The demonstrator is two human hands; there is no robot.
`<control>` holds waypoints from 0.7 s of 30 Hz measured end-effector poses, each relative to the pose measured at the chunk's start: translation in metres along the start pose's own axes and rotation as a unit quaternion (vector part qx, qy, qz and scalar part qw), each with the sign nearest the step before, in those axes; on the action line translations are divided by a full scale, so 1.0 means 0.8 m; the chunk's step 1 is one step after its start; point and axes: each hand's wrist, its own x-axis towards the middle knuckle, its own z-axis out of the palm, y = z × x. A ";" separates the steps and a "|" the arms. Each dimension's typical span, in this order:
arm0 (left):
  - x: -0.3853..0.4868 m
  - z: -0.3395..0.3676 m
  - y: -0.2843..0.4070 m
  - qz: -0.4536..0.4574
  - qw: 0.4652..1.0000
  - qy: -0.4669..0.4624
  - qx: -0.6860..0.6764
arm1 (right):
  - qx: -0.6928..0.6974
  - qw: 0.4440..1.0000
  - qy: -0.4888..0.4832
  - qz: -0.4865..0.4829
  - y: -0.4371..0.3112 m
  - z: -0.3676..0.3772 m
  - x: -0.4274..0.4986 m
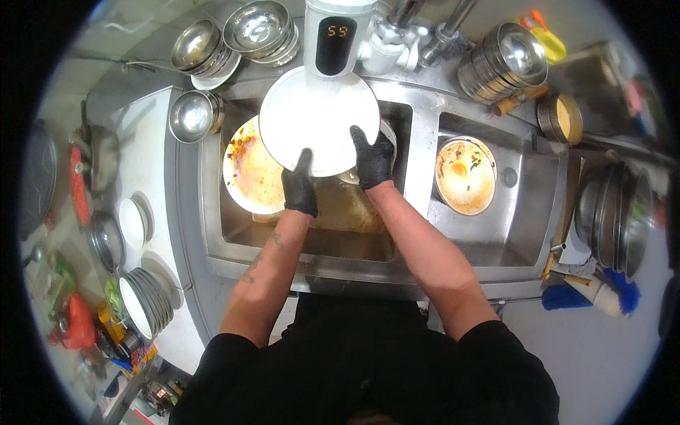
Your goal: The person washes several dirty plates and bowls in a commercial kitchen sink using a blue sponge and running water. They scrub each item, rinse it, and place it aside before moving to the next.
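Observation:
With black gloves on, my left hand (300,183) and my right hand (372,156) hold a white round plate (319,119) by its near and right rim, thumbs on top, over the left sink basin (340,249). The plate is under a white tap heater (336,40) with a lit display; whether water runs is hard to tell. Partly hidden by the plate, a food-stained plate (255,175) lies on the left in that basin. More white dishware shows behind my right hand. In the right basin (523,212) rests a white dish (466,180) with orange sauce and green scraps.
Stacked metal bowls (257,26) stand behind the sink at the left, with more bowls (502,64) at the back right. A white counter (175,329) on the left bears a stack of plates (146,303). Metal pans (611,212) and blue brushes (566,297) are at the right.

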 end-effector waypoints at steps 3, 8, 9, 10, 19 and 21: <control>-0.014 0.001 -0.007 0.001 0.998 -0.034 -0.043 | 0.213 0.964 -0.019 0.161 -0.012 0.021 -0.015; -0.005 -0.042 0.028 0.136 0.966 -0.046 0.214 | 0.188 0.918 -0.193 0.290 -0.009 0.005 -0.008; -0.004 -0.048 0.036 0.174 0.955 -0.057 0.232 | 0.130 0.944 -0.200 0.230 -0.003 0.001 0.003; 0.000 -0.055 0.047 0.200 0.938 -0.054 0.278 | 0.077 0.962 -0.204 0.166 0.005 -0.002 0.018; -0.023 -0.089 0.135 0.337 0.768 0.004 0.545 | -0.244 0.917 -0.245 -0.198 0.057 -0.029 0.107; -0.032 -0.101 0.148 0.345 0.743 0.030 0.572 | -0.494 0.783 -0.202 -0.320 0.063 -0.043 0.091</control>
